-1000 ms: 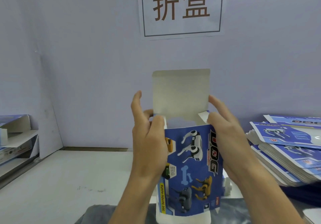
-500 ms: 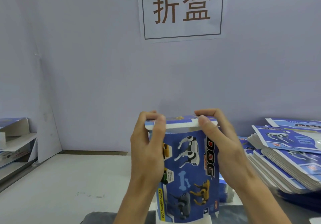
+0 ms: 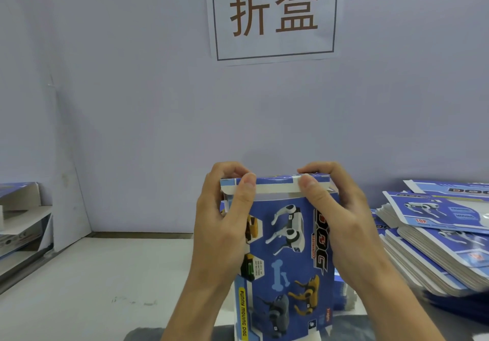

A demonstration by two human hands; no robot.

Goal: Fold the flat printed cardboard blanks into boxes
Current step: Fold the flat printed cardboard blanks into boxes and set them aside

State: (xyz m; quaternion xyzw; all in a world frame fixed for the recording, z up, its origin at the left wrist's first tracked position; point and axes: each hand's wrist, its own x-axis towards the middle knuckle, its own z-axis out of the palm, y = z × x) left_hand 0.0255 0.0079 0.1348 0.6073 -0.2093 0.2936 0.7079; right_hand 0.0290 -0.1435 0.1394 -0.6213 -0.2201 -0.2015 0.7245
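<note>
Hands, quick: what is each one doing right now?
Left hand: grips the box at its top left corner.
Right hand: grips the box's top right corner, thumb on the lid flap.

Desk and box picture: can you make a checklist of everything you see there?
Surface: pale table, scuffed.
Job's things: blue dog box held upright, top flap folded over; white tuck strip showing. Stack of flat blanks to the right.
Clutter: folded boxes at far left.
Hands: left hand and right hand grip the box's top corners, thumbs on the tuck strip.
Cables: nothing seen.
Surroundings: lilac wall, paper sign with two characters.
</note>
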